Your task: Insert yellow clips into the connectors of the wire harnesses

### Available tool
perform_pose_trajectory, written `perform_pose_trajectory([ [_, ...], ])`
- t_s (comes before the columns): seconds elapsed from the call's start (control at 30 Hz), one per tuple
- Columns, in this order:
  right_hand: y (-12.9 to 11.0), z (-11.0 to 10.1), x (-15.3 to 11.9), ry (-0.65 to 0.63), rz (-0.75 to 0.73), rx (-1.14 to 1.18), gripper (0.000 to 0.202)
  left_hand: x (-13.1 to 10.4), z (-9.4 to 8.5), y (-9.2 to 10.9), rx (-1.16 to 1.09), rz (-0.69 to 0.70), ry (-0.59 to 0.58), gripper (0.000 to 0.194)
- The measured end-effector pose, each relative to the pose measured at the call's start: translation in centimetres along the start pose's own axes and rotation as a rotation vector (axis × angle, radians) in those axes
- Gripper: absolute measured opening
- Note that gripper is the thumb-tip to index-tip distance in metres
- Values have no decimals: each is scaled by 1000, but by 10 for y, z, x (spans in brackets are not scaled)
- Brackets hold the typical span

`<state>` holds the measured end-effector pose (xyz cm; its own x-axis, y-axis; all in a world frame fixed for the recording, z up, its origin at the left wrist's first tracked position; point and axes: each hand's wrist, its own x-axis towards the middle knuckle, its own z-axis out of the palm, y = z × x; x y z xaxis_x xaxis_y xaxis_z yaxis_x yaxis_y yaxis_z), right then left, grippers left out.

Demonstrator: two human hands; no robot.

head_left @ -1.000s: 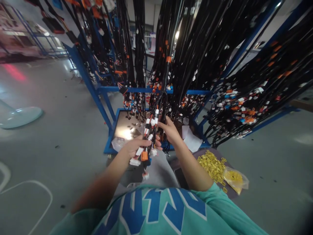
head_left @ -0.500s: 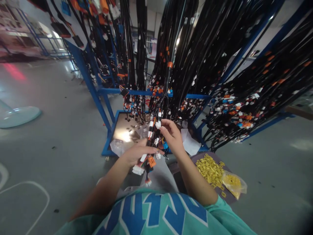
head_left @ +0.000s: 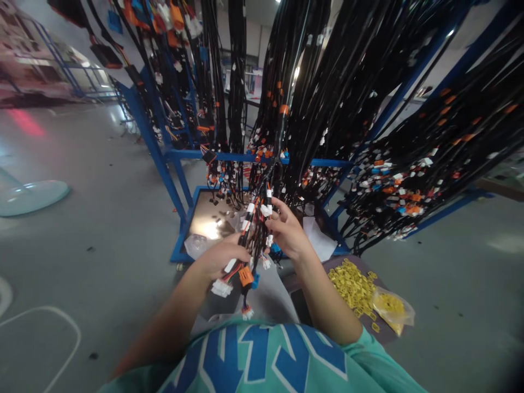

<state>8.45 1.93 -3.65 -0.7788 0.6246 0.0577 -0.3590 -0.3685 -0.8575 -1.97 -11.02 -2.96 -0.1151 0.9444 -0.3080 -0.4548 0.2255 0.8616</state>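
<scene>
A black wire harness [head_left: 281, 131] hangs in front of me and splits into branches with small connectors. My left hand [head_left: 223, 256] is closed round the left branches, which end in a white connector [head_left: 221, 287] and an orange connector [head_left: 245, 276]. A blue connector [head_left: 256, 281] sits beside the orange one, and a small red-and-white connector [head_left: 247, 313] dangles lowest. My right hand [head_left: 287, 229] has its thumb and fingers closed on a right branch, near a white connector [head_left: 266, 210]. Part of the left fingers is hidden behind the wires.
A blue rack [head_left: 180, 155] carries many hanging harnesses. Plastic bags [head_left: 196, 245] and white paper [head_left: 319, 239] lie on its base. Yellow clips [head_left: 350, 284] and a bag of them [head_left: 391, 307] rest on a dark surface at my right.
My left hand has shifted left with its branches, so the gap between the left and right branches is wider. The orange and white connectors moved left too.
</scene>
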Motion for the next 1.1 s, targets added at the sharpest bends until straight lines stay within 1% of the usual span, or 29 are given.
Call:
perform_pose_trajectory([
  [0.07,-2,1,0,15,25,27,57,-3,-3,3,46,36,38,52],
  [0.1,-3,1,-1,31,35,38,55,-4,-5,5,50,52,34,51],
  [0.17,-4,4,-1,68,49,53,49,-4,-8,9,28,72,-20,46],
  [0.23,-5,6,-2,90,59,52,44,1,-10,16,4,90,-79,39],
  [0.3,-6,8,-3,81,64,39,44,12,-10,23,-13,106,-93,36],
  [0.37,-5,9,-4,60,56,17,43,28,-8,32,-24,100,-75,34],
  [0.47,-4,8,-4,64,4,-58,43,55,2,45,-23,35,-36,29],
  [0.53,-4,6,-5,87,-44,-124,44,70,10,53,2,25,-22,31],
  [0.67,-7,-5,-7,135,-121,-241,45,85,22,62,185,62,10,16],
  [0.73,-10,-12,-9,144,-141,-290,45,88,23,63,245,35,4,11],
  [0.83,-13,-21,-12,123,-146,-319,47,92,21,65,252,-29,-74,6],
  [0.97,-14,-30,-14,104,-151,-327,50,100,19,65,235,-68,-191,11],
  [1.03,-14,-36,-15,122,-156,-359,51,104,19,64,224,-100,-238,14],
  [1.1,-14,-44,-17,157,-177,-426,50,108,21,61,204,-128,-257,15],
])
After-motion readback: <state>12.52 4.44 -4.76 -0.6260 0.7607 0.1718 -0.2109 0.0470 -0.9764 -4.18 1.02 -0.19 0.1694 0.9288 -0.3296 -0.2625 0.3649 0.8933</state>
